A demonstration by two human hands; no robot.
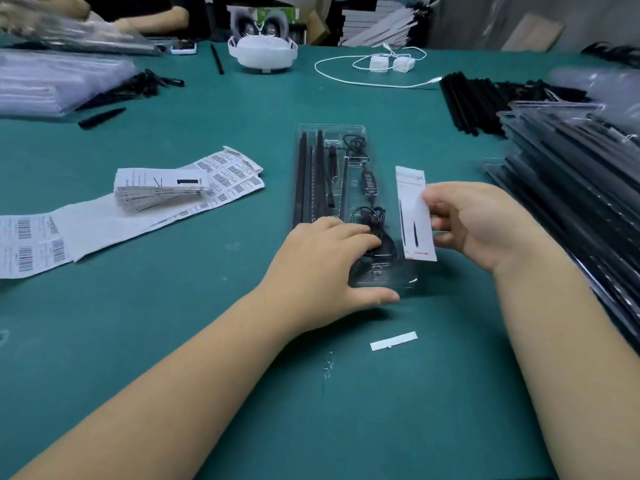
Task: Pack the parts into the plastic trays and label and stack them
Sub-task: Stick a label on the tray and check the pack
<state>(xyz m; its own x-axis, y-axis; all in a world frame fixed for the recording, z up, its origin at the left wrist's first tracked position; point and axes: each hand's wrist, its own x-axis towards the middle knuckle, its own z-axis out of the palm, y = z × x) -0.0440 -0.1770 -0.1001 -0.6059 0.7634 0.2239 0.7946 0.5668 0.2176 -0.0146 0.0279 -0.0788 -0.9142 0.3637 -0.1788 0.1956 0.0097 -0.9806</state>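
L hand (332, 258) presses tray (329, 133), lengthwise away; R hand (481, 223) pinches card (414, 216).

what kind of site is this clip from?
Likely a small packing line. Sheets of barcode labels lie on a green table, a stack of filled trays stands at the right, and another worker's arm shows across the table.

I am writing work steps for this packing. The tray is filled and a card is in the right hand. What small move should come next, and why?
Probably lay the card into the tray: the right hand pinches it beside the tray, and the left hand rests on the tray's near end.
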